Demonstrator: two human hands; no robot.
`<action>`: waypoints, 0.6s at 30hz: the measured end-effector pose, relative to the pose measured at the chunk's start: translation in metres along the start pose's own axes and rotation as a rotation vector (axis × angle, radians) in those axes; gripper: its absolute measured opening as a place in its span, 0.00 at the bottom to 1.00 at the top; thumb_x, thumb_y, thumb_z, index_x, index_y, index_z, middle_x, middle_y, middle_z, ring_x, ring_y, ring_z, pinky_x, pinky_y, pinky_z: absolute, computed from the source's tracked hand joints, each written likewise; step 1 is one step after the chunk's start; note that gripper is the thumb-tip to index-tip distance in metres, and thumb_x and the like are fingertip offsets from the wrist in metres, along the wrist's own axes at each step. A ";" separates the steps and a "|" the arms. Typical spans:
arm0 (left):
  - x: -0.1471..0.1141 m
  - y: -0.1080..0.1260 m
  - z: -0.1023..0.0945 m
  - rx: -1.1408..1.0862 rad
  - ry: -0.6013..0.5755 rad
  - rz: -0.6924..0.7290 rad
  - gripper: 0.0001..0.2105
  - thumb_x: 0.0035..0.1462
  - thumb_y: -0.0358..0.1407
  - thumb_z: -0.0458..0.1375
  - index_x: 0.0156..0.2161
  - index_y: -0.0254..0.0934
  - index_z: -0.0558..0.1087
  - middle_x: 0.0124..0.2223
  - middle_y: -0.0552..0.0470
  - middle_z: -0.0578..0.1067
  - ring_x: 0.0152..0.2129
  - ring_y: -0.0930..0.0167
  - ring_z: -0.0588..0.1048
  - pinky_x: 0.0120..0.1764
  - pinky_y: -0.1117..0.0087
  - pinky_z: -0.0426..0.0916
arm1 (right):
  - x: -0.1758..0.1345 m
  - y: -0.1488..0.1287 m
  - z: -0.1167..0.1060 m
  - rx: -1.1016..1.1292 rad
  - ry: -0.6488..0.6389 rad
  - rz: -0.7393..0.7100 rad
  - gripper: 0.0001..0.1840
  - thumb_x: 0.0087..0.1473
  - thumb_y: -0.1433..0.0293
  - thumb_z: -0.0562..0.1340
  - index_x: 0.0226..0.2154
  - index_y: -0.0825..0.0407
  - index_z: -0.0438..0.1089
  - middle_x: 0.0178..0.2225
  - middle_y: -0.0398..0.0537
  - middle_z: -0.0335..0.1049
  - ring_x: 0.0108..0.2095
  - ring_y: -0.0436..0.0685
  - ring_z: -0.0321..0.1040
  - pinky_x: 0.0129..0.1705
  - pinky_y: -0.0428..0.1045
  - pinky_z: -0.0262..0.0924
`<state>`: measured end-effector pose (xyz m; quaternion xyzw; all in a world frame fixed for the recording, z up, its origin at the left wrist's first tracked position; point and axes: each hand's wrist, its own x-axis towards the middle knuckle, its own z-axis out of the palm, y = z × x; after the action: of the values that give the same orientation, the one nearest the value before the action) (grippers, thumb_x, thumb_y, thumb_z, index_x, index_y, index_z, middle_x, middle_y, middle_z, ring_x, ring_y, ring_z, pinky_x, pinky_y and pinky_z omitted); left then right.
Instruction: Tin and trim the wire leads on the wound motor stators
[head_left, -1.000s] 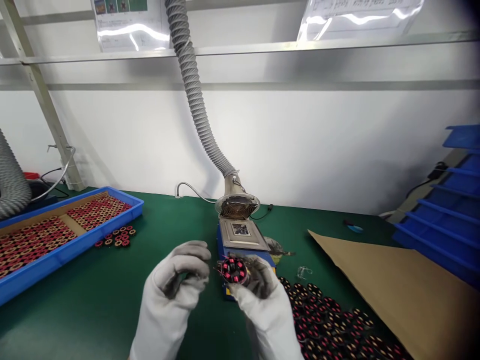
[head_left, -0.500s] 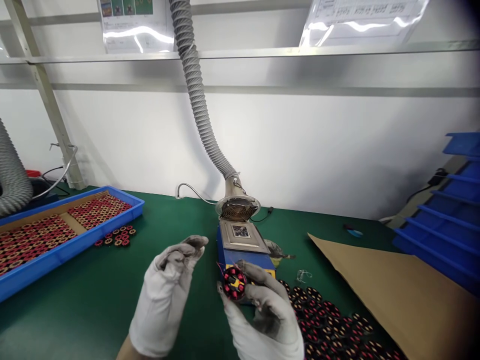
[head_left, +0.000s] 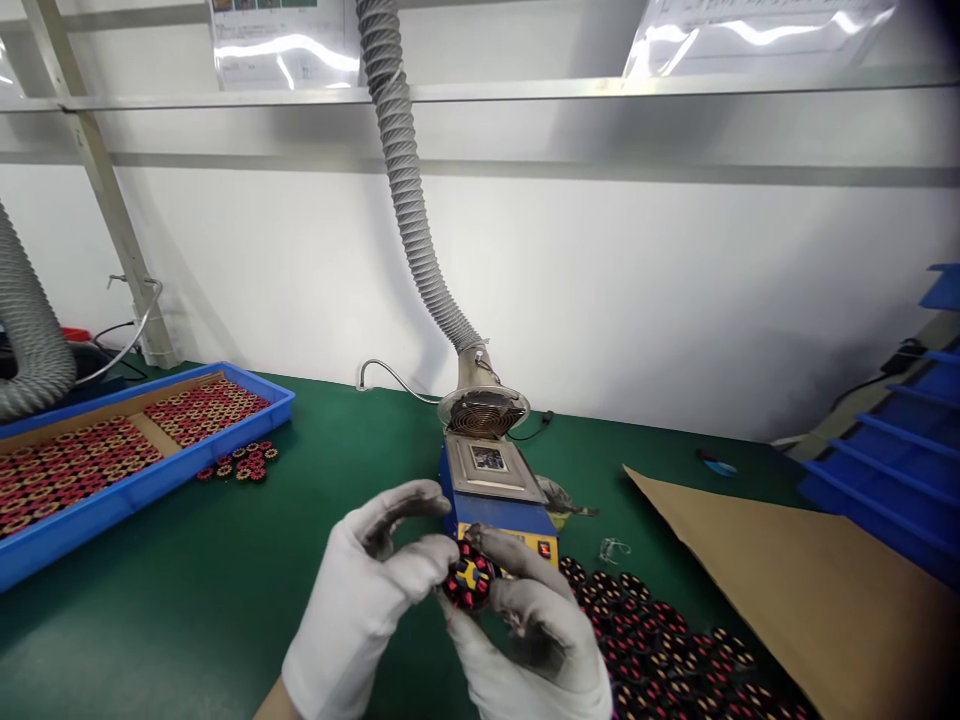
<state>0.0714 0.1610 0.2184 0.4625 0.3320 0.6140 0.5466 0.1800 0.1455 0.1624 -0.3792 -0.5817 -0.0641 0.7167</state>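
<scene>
My right hand (head_left: pixel 536 625), in a soiled white glove, pinches a small round motor stator (head_left: pixel 471 578) between thumb and fingers. The stator is black with red windings and a yellow and dark centre, and its face is turned toward me. My left hand (head_left: pixel 375 575), gloved too, reaches in from the left. Its thumb tip is at the stator's left edge, while the forefinger arches above, apart from the thumb. A thin reddish wire shows near the stator's lower edge. Just behind the hands is a blue soldering pot (head_left: pixel 499 517) with a metal top plate and a square opening.
A ribbed exhaust hose (head_left: pixel 409 200) ends in a round hood over the pot. Many stators (head_left: pixel 660 640) lie heaped at right beside brown cardboard (head_left: pixel 795 560). At left a blue tray (head_left: pixel 187 460) holds rows of stators, with loose ones (head_left: pixel 244 462) alongside. Blue trays (head_left: pixel 892 450) are stacked right.
My left hand has moved right to the stator, and its thumb and forefinger have parted. My right hand still holds the stator. The view has shifted slightly.
</scene>
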 end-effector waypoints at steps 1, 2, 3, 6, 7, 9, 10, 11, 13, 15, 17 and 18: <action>0.000 0.001 0.001 -0.011 -0.020 -0.051 0.10 0.43 0.26 0.61 0.34 0.38 0.75 0.33 0.52 0.77 0.29 0.73 0.73 0.32 0.82 0.68 | 0.000 -0.001 0.000 -0.001 -0.002 0.003 0.13 0.41 0.77 0.66 0.31 0.49 0.63 0.37 0.48 0.71 0.37 0.56 0.71 0.36 0.51 0.68; 0.000 0.002 0.003 -0.030 -0.028 -0.075 0.09 0.43 0.27 0.61 0.33 0.36 0.75 0.32 0.52 0.77 0.29 0.73 0.74 0.32 0.81 0.68 | 0.000 -0.002 0.000 0.002 -0.008 0.004 0.13 0.42 0.76 0.66 0.30 0.49 0.63 0.37 0.48 0.71 0.37 0.56 0.71 0.35 0.51 0.68; -0.001 0.003 0.004 -0.042 -0.027 -0.084 0.08 0.42 0.27 0.61 0.32 0.35 0.75 0.31 0.51 0.77 0.28 0.73 0.74 0.32 0.81 0.68 | 0.001 -0.002 0.000 0.008 -0.013 0.007 0.12 0.42 0.76 0.65 0.30 0.49 0.63 0.37 0.48 0.72 0.36 0.56 0.71 0.35 0.51 0.68; 0.000 0.003 0.005 -0.033 -0.022 -0.102 0.08 0.40 0.26 0.62 0.31 0.33 0.75 0.27 0.51 0.76 0.25 0.73 0.73 0.30 0.80 0.68 | 0.000 -0.003 0.000 0.025 -0.045 0.011 0.11 0.43 0.76 0.65 0.28 0.49 0.63 0.36 0.47 0.72 0.35 0.55 0.72 0.35 0.50 0.68; 0.001 0.002 0.004 -0.036 -0.016 -0.101 0.09 0.40 0.26 0.62 0.31 0.33 0.75 0.27 0.51 0.77 0.25 0.73 0.73 0.29 0.80 0.68 | 0.000 -0.003 0.000 0.026 -0.055 0.012 0.11 0.42 0.76 0.65 0.29 0.50 0.63 0.36 0.47 0.72 0.35 0.55 0.72 0.35 0.50 0.68; 0.004 0.001 0.000 -0.090 0.024 -0.062 0.09 0.41 0.28 0.63 0.33 0.33 0.75 0.29 0.50 0.77 0.28 0.72 0.74 0.32 0.79 0.69 | -0.002 -0.003 0.001 0.034 -0.060 0.030 0.13 0.41 0.78 0.66 0.30 0.50 0.64 0.37 0.47 0.71 0.37 0.55 0.71 0.37 0.50 0.67; 0.007 0.000 -0.002 -0.135 0.066 -0.024 0.09 0.42 0.29 0.64 0.33 0.34 0.75 0.30 0.50 0.77 0.29 0.71 0.74 0.35 0.78 0.69 | -0.003 -0.003 0.002 0.047 -0.060 0.044 0.15 0.40 0.79 0.66 0.31 0.50 0.63 0.37 0.47 0.71 0.37 0.55 0.71 0.38 0.50 0.67; 0.009 0.000 -0.005 -0.183 0.123 0.022 0.08 0.43 0.31 0.65 0.33 0.36 0.75 0.31 0.51 0.77 0.31 0.71 0.75 0.37 0.77 0.69 | -0.003 -0.004 0.002 0.067 -0.062 0.059 0.16 0.40 0.80 0.66 0.31 0.50 0.63 0.38 0.47 0.70 0.38 0.55 0.70 0.39 0.51 0.67; 0.012 0.001 -0.014 -0.241 0.249 0.130 0.08 0.45 0.34 0.65 0.33 0.38 0.74 0.31 0.53 0.77 0.33 0.71 0.75 0.40 0.75 0.69 | -0.004 -0.005 0.002 0.116 -0.065 0.109 0.18 0.39 0.81 0.66 0.31 0.49 0.62 0.38 0.47 0.69 0.38 0.55 0.70 0.39 0.51 0.67; 0.006 0.002 -0.027 -0.193 0.367 0.210 0.08 0.46 0.35 0.65 0.35 0.40 0.74 0.33 0.54 0.77 0.34 0.70 0.74 0.40 0.76 0.69 | -0.001 -0.007 0.000 0.173 -0.075 0.178 0.18 0.38 0.82 0.66 0.30 0.49 0.62 0.38 0.47 0.69 0.38 0.55 0.70 0.38 0.50 0.67; -0.010 0.001 -0.043 0.015 0.397 0.208 0.08 0.47 0.36 0.64 0.35 0.42 0.74 0.36 0.54 0.77 0.36 0.69 0.74 0.38 0.79 0.69 | 0.007 -0.006 -0.004 0.219 -0.110 0.284 0.18 0.38 0.80 0.66 0.31 0.48 0.63 0.37 0.47 0.71 0.37 0.55 0.71 0.36 0.48 0.68; -0.022 -0.001 -0.051 0.163 0.367 0.183 0.09 0.46 0.36 0.65 0.35 0.43 0.74 0.38 0.54 0.76 0.36 0.69 0.74 0.37 0.79 0.69 | 0.013 -0.003 -0.007 0.234 -0.153 0.352 0.18 0.37 0.79 0.66 0.32 0.49 0.65 0.36 0.47 0.72 0.35 0.55 0.71 0.34 0.48 0.68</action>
<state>0.0233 0.1446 0.1949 0.4137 0.4313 0.7061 0.3797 0.1880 0.1433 0.1748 -0.3930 -0.5627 0.1590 0.7097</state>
